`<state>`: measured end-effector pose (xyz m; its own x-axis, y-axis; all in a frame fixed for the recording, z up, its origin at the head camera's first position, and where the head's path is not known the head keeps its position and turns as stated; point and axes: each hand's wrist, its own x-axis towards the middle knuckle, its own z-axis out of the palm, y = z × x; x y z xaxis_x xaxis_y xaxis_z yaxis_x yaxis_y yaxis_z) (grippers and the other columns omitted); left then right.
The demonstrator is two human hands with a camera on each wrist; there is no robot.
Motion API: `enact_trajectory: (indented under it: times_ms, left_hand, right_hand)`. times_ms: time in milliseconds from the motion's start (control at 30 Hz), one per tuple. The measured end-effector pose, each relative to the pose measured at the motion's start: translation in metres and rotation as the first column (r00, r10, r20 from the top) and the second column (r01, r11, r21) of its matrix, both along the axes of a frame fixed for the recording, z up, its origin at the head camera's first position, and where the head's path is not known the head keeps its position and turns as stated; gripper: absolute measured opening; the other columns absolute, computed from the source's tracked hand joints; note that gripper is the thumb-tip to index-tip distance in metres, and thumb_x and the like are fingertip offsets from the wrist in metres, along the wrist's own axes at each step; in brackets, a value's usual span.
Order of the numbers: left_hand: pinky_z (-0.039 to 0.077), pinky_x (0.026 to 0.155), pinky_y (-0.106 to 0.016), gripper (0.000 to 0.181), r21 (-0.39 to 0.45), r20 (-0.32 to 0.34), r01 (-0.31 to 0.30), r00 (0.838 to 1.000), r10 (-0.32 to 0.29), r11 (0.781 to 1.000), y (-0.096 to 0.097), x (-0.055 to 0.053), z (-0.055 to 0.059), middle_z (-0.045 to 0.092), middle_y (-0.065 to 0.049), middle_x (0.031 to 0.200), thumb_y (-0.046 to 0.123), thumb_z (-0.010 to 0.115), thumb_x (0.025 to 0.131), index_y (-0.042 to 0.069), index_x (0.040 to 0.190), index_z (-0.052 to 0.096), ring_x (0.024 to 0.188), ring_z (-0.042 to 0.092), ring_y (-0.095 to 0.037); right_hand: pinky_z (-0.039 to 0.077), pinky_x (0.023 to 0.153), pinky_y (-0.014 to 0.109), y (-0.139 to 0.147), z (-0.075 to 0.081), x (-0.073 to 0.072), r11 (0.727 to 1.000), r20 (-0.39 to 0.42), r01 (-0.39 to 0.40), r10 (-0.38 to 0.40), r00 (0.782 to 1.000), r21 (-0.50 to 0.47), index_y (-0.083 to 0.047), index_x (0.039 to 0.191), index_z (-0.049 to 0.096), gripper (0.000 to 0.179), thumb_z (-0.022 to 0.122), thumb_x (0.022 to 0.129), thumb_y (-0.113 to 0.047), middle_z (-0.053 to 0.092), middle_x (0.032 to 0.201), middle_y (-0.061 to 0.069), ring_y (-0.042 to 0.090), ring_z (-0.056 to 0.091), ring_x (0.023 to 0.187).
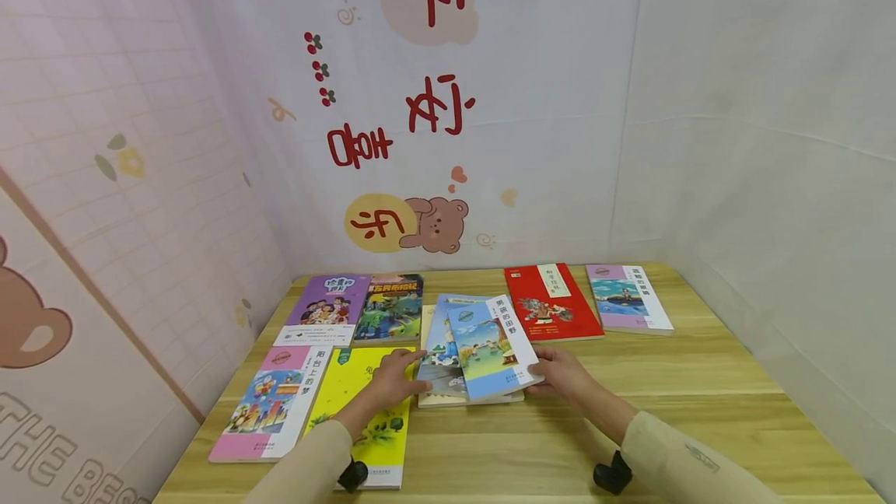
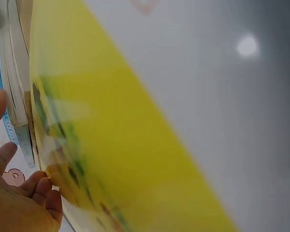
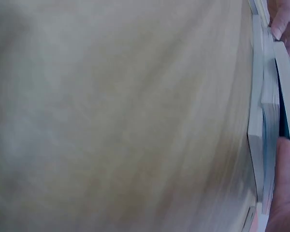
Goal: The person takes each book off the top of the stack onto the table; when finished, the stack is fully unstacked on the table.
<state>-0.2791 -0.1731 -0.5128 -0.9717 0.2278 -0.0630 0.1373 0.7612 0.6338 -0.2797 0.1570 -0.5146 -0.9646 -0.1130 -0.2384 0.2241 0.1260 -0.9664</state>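
Note:
A light-blue book (image 1: 493, 348) with a white strip and a field scene on its cover lies askew on top of a small stack. My right hand (image 1: 563, 374) grips its lower right edge. In the right wrist view, a dark gap shows under this top book (image 3: 286, 82), and a digit of the right hand (image 3: 283, 188) is at the gap. Beneath are a grey-blue book (image 1: 441, 356) and a cream book (image 1: 427, 400), mostly covered. My left hand (image 1: 393, 383) is at the stack's left side, over the yellow book (image 1: 378, 442), fingers spread loosely.
At the left lie a pink book (image 1: 266, 403), a purple book (image 1: 329, 302) and a dark green book (image 1: 390, 309). A red book (image 1: 553, 306) and a lilac book (image 1: 626, 298) lie at the back right. Patterned cloth walls (image 1: 546, 138) border the wooden table (image 1: 672, 403).

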Motion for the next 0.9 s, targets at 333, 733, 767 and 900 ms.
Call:
enact_trajectory:
  times_ms: [333,733,767,900]
  left_hand:
    - [0.025,0.106,-0.068,0.065,-0.039,-0.009,0.015,1.0,-0.016,0.999,0.0,0.0,-0.001,0.041,-0.023,0.146,0.031,0.075,0.089,0.014,0.146,0.051,0.133,0.033,-0.046]
    - [0.025,0.107,-0.067,0.068,-0.039,0.003,-0.007,1.0,0.007,0.999,0.002,0.0,-0.004,0.04,-0.022,0.147,0.032,0.076,0.088,0.013,0.147,0.049,0.134,0.033,-0.044]
    - [0.025,0.107,-0.066,0.068,-0.04,0.005,-0.01,1.0,0.01,0.999,0.002,0.0,-0.005,0.04,-0.021,0.147,0.032,0.076,0.088,0.014,0.147,0.049,0.134,0.033,-0.044]
    - [0.025,0.107,-0.067,0.068,-0.041,0.002,-0.01,1.0,0.01,0.999,0.002,0.001,-0.004,0.039,-0.021,0.148,0.032,0.076,0.088,0.014,0.148,0.049,0.134,0.033,-0.045]
  right_hand:
    - [0.059,0.075,0.042,0.002,0.001,0.016,0.998,-0.035,0.056,-0.057,0.998,-0.033,0.014,0.137,0.045,0.045,0.056,0.096,-0.001,0.064,0.114,0.023,0.03,0.069,0.089]
    - [0.058,0.08,0.047,0.029,0.008,0.033,0.994,-0.047,0.082,-0.085,0.995,-0.066,0.015,0.139,0.041,0.048,0.055,0.097,-0.002,0.063,0.118,0.025,0.028,0.069,0.09]
    - [0.058,0.08,0.046,0.032,0.008,0.034,0.995,-0.049,0.077,-0.08,0.996,-0.068,0.016,0.14,0.039,0.049,0.055,0.097,-0.002,0.063,0.118,0.025,0.028,0.069,0.091]
    - [0.058,0.079,0.043,0.045,0.014,0.039,0.993,-0.035,0.082,-0.085,0.996,-0.082,0.018,0.141,0.035,0.051,0.054,0.098,-0.002,0.062,0.119,0.025,0.027,0.068,0.09]
